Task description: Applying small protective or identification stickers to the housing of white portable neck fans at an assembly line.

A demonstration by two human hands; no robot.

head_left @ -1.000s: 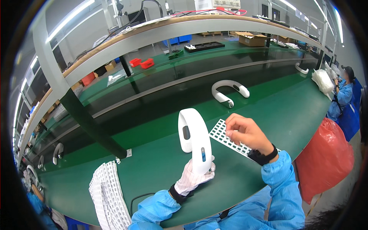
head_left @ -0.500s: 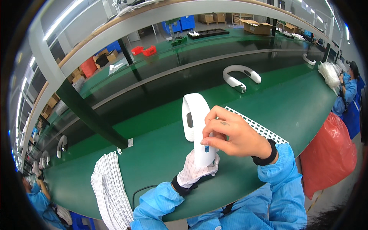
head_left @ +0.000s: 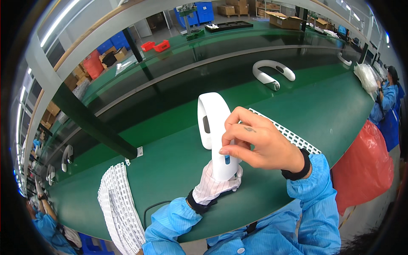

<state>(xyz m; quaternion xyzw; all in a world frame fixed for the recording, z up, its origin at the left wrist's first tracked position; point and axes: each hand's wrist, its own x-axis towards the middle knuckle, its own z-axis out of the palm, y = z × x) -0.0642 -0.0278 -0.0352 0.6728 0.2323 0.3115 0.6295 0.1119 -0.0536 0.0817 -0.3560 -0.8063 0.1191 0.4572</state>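
Observation:
A white U-shaped neck device [head_left: 217, 123], with a dark oval pad on its inner side, stands tilted up above the green bench. Wrapped around its lower end is my left hand [head_left: 212, 187], in a pale striped glove. My bare right hand [head_left: 267, 142] is at the device's right side, thumb and index finger pinched together. Those fingertips are beside a small blue patch [head_left: 227, 160] on the white shell. Whatever they may hold is too small or hidden to make out.
White perforated strips [head_left: 117, 204] lie stacked at left, and another perforated strip [head_left: 291, 137] is behind my right hand. A second U-shaped device [head_left: 265, 74] rests farther back. A green post [head_left: 93, 121] rises at left. A red bag [head_left: 361, 168] stands right of the bench; co-workers sit at both sides.
The view has shifted slightly, moving the bench and strips in the picture. Both hands keep nearly the same hold, with my right fingertips still pinched beside the blue patch.

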